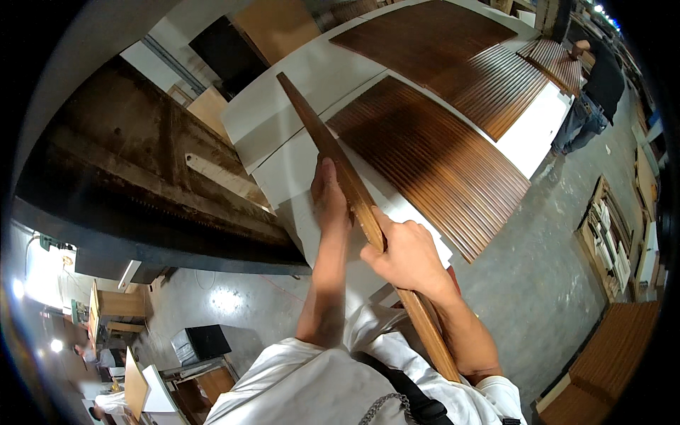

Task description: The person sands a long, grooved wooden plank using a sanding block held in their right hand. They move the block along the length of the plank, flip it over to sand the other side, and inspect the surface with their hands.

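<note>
I hold a long, narrow brown wooden board (309, 119), seen nearly edge-on, slanting from the far left toward my right side. My left hand (331, 195) grips its left side with the thumb up along it; the fingers are partly hidden. My right hand (412, 253) is wrapped over the board nearer my body, and its near end passes beside my right forearm. Just right of the board, a ribbed brown wooden panel (439, 159) lies on a white table (283, 152). Beyond it lie another ribbed panel (506, 85) and a smooth-looking dark brown panel (418, 35).
A large dark machine or beam (142, 156) stands close on my left. At the far right a person (598, 85) leans by a smaller ribbed panel (552, 60). Wooden frames (605, 237) and stacked brown boards (609, 354) sit on the right. A black box (203, 342) rests on the floor behind left.
</note>
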Tool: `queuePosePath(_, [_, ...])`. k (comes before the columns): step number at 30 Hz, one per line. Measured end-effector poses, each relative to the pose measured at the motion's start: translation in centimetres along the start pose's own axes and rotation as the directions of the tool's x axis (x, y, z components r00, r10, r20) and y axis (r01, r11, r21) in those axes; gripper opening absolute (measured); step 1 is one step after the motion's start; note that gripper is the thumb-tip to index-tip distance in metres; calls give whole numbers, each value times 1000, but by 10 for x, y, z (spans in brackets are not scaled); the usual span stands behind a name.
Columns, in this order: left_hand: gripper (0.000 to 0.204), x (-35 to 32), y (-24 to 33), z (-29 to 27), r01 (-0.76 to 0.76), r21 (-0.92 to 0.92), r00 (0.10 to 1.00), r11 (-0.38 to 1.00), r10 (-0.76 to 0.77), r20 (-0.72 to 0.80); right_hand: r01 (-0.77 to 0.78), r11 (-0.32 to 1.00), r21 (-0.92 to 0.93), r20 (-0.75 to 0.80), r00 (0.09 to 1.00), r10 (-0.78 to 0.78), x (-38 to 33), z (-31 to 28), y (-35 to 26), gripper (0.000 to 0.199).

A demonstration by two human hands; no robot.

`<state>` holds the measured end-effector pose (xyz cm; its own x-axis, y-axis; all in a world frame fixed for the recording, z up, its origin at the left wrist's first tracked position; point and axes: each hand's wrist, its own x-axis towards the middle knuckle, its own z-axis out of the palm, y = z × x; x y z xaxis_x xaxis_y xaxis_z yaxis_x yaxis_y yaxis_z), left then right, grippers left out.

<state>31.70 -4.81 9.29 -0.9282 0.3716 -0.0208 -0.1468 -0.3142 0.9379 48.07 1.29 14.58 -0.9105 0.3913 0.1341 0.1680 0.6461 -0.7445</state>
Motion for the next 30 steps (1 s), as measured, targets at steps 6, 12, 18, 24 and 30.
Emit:
queuePosePath(6, [48, 34, 33, -5, 187, 80, 982, 979, -187, -17, 14, 1000, -7, 8, 1000, -14, -1, 4, -6, 63])
queuePosePath(12, [50, 16, 3, -21, 158, -177, 987, 971, -159, 9, 5, 1000, -6, 18, 1000, -5, 0, 8, -8, 60])
queuePosePath(18, [63, -26, -29, -26, 223, -293, 974, 930, -200, 106, -28, 999, -15, 22, 999, 28, 3, 7, -10, 57])
queuePosePath(24, [55, 20, 2, -36, 224, -41, 969, 974, -218, 115, -68, 996, -54, 95, 993, 73, 5, 23, -3, 43])
queuePosePath(30, [55, 35, -26, 1, 113, 171, 965, 979, -150, 215, -4, 1000, 25, 40, 999, 3, 6, 15, -12, 29])
